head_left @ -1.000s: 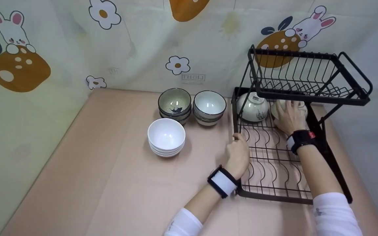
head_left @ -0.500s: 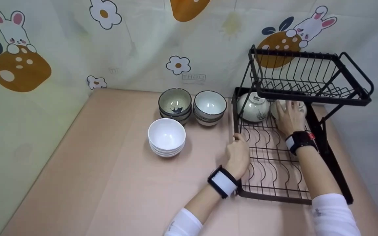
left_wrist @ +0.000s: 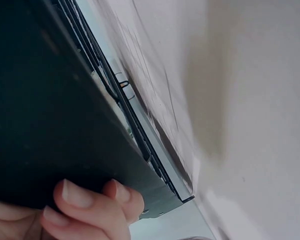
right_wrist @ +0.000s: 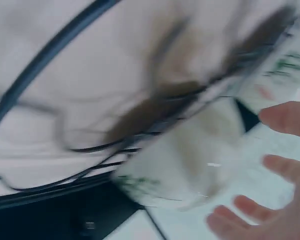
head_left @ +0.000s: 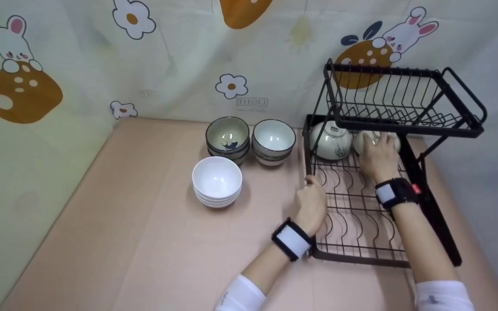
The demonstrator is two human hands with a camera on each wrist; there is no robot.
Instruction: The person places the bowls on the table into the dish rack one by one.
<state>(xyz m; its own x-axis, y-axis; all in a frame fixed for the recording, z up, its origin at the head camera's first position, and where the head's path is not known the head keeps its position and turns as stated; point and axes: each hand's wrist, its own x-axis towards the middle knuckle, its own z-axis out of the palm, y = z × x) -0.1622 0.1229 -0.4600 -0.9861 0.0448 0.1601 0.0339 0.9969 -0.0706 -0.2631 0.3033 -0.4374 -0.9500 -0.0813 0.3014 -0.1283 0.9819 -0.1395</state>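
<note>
My left hand [head_left: 311,205] grips the left side rail of the black two-tier dish rack [head_left: 361,260]; its curled fingertips show below the dark side panel in the left wrist view. The right hand [head_left: 380,160] is at the back of the lower tier, over an upturned white bowl [head_left: 357,143]. In the blurred right wrist view, its fingers [right_wrist: 285,119] are spread and stand off the bowl [right_wrist: 190,155], which bears a green pattern. Left of it, a second upturned patterned bowl [head_left: 331,141] rests on the wires.
Left of the rack stand upright stacks of bowls: green-grey [head_left: 227,134], dark-rimmed white [head_left: 273,137] and plain white [head_left: 217,179]. The rack's upper tier [head_left: 409,128] overhangs the back of the lower one. A printed cloth [head_left: 180,65] hangs behind the table [head_left: 154,242].
My right hand has drawn back slightly toward me, its fingers coming away from the upturned bowl. The left hand keeps its grip on the rack. The head view has shifted a little.
</note>
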